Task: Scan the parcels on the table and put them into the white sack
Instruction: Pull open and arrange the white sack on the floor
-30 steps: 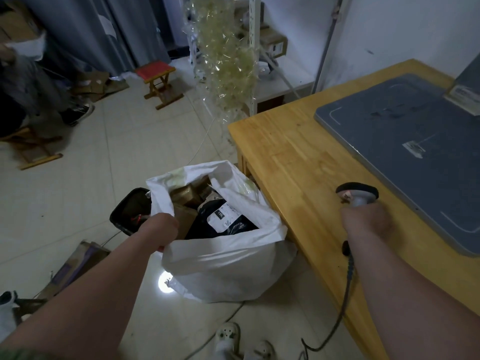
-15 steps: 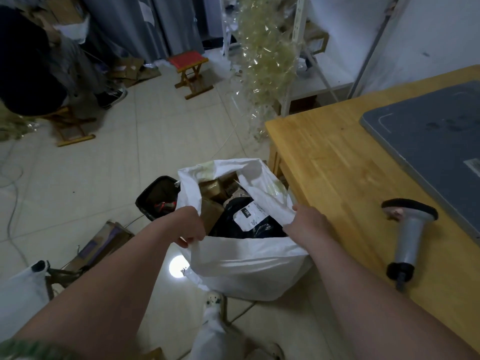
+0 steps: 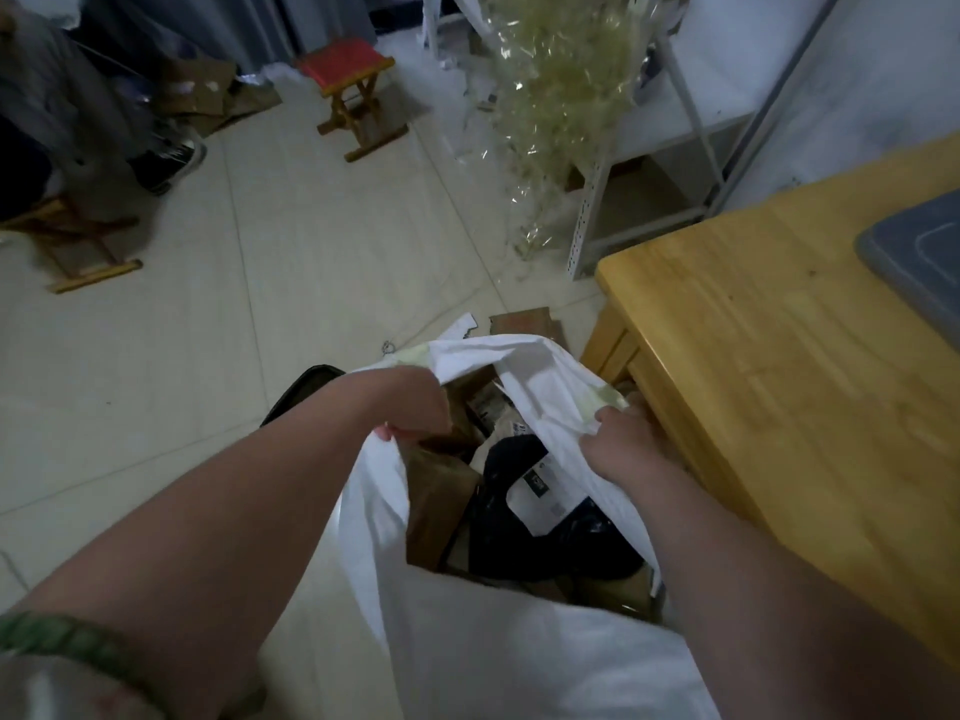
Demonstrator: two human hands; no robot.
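Observation:
The white sack [image 3: 498, 652] stands on the floor beside the wooden table [image 3: 789, 387], its mouth held wide. My left hand [image 3: 415, 407] grips the sack's left rim, and my right hand [image 3: 623, 444] grips the right rim next to the table's edge. Inside lie a black parcel with a white label [image 3: 545, 501] and brown cardboard parcels [image 3: 441, 491]. No scanner is in view.
A grey mat [image 3: 924, 262] lies on the table at the right edge. A dark bin [image 3: 301, 392] sits behind my left arm. A red-topped stool [image 3: 348, 80], a white shelf frame [image 3: 649, 174] with crinkled clear wrap [image 3: 561, 75] and another person's shoe [image 3: 166, 163] stand further off.
My right hand left the scanner on the table and took the sack's right rim. Both hands have lifted and spread the sack's mouth, and my view has come closer over it.

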